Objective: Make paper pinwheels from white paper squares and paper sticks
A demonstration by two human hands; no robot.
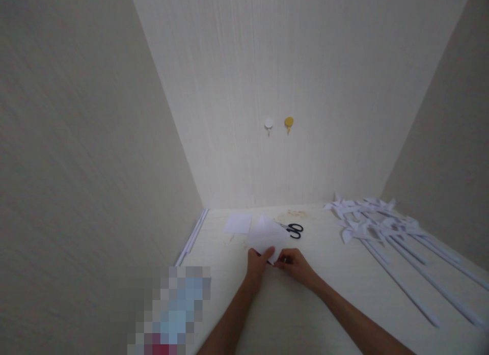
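A white square sheet of paper point(267, 237) lies turned with one corner toward me, its far corner creased. My left hand point(259, 266) is closed on its near left edge, thumb on top. At the near corner, the fingertips of my right hand point(294, 266) pinch the paper's tip; a small dark line shows between the two hands, too small to name. Just beyond my right hand lies a pair of scissors point(295, 230) with black handles, its blades partly under the paper. Another flat white paper square point(238, 223) rests behind and to the left.
Several white paper pinwheels point(357, 227) on rolled paper sticks point(405, 286) lie at the right. More paper rolls point(194, 235) rest along the left wall. A white hook point(269, 124) and a yellow hook point(289, 122) are on the back wall. A blurred patch hides the lower left.
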